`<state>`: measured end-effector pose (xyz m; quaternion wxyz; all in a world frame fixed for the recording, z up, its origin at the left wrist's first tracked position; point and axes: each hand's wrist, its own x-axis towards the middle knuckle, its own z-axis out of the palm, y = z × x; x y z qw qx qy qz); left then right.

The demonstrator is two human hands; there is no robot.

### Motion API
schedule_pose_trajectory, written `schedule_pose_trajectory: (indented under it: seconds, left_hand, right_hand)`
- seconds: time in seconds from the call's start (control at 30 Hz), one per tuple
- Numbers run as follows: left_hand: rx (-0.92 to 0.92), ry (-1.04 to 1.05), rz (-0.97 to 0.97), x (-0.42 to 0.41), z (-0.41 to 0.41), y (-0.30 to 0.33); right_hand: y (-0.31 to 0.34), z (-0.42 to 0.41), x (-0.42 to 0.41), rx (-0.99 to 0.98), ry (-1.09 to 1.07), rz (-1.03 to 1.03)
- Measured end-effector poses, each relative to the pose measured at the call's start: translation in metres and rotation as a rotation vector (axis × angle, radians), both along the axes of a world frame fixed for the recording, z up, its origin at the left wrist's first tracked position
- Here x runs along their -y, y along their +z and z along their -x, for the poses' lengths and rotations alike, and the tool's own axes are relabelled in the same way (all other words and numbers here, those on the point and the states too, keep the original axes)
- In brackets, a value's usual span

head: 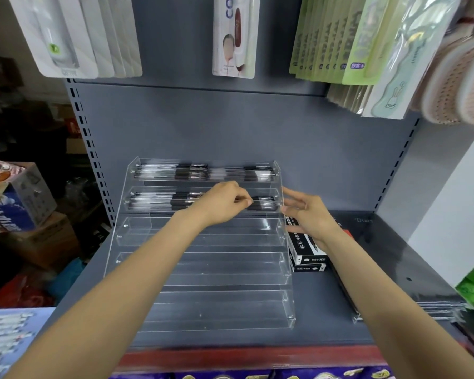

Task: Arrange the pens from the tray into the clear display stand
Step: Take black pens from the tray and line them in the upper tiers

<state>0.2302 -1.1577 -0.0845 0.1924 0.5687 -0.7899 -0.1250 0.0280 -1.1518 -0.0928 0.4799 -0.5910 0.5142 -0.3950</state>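
The left hand (225, 199) pinches pens (260, 202) into the clear display stand's (203, 269) second tier, aligning them; the right hand (309, 217), its grip open and empty, steadies the stand's side.

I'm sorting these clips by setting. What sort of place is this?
Most likely a small stationery or general shop. Packaged goods hang on a grey slotted shelving panel, a clear display stand holds pens in its upper tiers, and cardboard stock boxes are piled at the left.
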Motion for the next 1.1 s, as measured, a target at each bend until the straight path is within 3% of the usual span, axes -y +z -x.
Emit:
schedule_pose_trajectory:
  seconds: [0.2,0.37,0.47,0.63,0.9,1.1]
  left_hand:
    - [-0.078,0.038,0.083,-0.001,0.001,-0.002]
    - [-0.232,0.156,0.324,-0.026,-0.007,-0.002]
    - [-0.305,0.205,0.398,-0.058,-0.019,-0.009]
    - [-0.435,0.303,0.35,-0.131,-0.074,-0.023]
    - [-0.415,0.464,0.182,-0.268,-0.231,-0.073]
    - [-0.409,0.51,-0.002,-0.346,-0.324,-0.123]
  right_hand:
    - [0.001,-0.005,-0.001,-0.023,-0.058,0.003]
    - [0.001,-0.027,-0.018,-0.436,-0.239,0.347]
    - [0.001,-0.051,-0.042,-0.458,-0.198,0.464]
    - [-0.008,-0.122,-0.097,-0.366,0.007,0.403]
    - [-0.058,-0.274,-0.223,-0.257,0.199,0.244]
    - [-0.119,-0.363,-0.298,-0.309,0.288,0.093]
